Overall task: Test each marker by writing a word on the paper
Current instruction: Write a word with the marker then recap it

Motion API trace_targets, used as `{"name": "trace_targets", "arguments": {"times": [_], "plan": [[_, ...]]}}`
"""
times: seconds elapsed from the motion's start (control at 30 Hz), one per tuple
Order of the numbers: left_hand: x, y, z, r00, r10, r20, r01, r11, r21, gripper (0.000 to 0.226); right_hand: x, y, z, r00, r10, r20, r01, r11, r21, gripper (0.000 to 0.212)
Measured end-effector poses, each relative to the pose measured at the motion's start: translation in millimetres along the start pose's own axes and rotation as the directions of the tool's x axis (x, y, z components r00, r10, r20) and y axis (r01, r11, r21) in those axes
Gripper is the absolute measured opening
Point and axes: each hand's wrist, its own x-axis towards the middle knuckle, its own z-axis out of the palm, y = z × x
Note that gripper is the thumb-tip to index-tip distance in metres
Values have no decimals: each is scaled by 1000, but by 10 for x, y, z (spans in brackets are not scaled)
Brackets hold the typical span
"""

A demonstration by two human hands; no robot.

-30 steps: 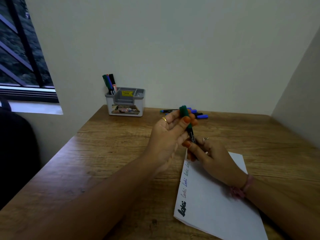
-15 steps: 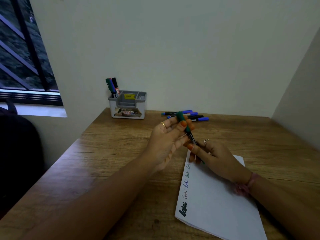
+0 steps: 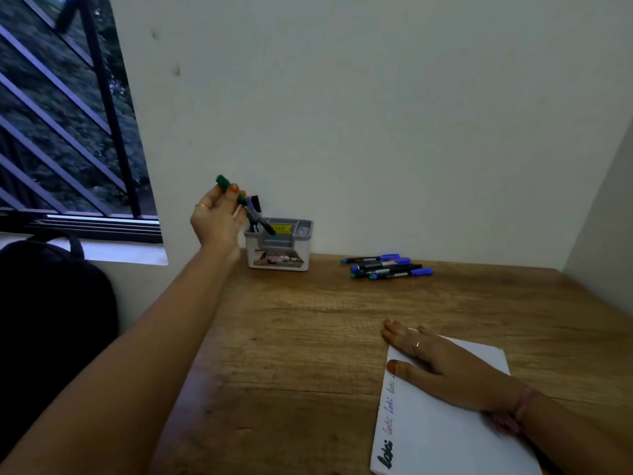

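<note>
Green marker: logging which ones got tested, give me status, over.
Left hand holds green marker over grey organizer. Right hand flat on paper. Nothing in the way.

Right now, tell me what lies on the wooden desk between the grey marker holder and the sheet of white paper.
In the head view, only bare wooden desk lies between the grey marker holder and the white paper.

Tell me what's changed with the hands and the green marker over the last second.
The left hand carried the green-capped marker away from the white paper to the grey desk organizer by the wall. The right hand let go of it and now lies flat on the paper. The markers lying on the wooden desk stayed put.
</note>
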Motion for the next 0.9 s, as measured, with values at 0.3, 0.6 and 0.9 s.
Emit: {"name": "trace_targets", "arguments": {"times": [0.3, 0.6, 0.9], "plan": [[687, -183, -100, 991, 106, -86, -88, 978, 187, 34, 54, 36, 11, 999, 5, 32, -4, 1000, -19, 82], [912, -667, -242, 993, 93, -77, -33, 822, 568, 39, 77, 88, 22, 998, -4, 58, 6, 999, -41, 77], [619, -814, -339, 958, 253, -134, -90, 712, 696, 31, 73, 66, 21, 999, -8, 50, 10, 999, -46, 83]]}}
